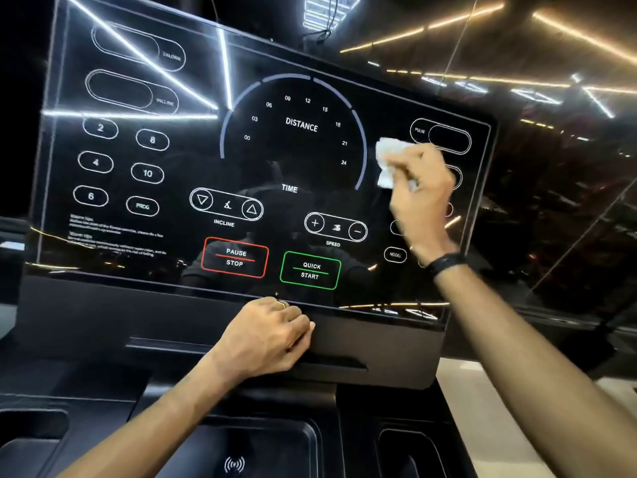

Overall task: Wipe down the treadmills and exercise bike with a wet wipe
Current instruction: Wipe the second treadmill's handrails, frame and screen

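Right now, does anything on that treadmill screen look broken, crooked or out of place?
Nothing stands out. The console panel looks intact, showing only ceiling-light reflections. The right hand presses a white wipe near its right side; the left hand rests on the lower edge.

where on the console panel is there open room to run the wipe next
Free: the left half, from the number buttons to the dial. Crowded: the right edge, where the right hand presses the wipe. The left hand blocks the bottom ledge.
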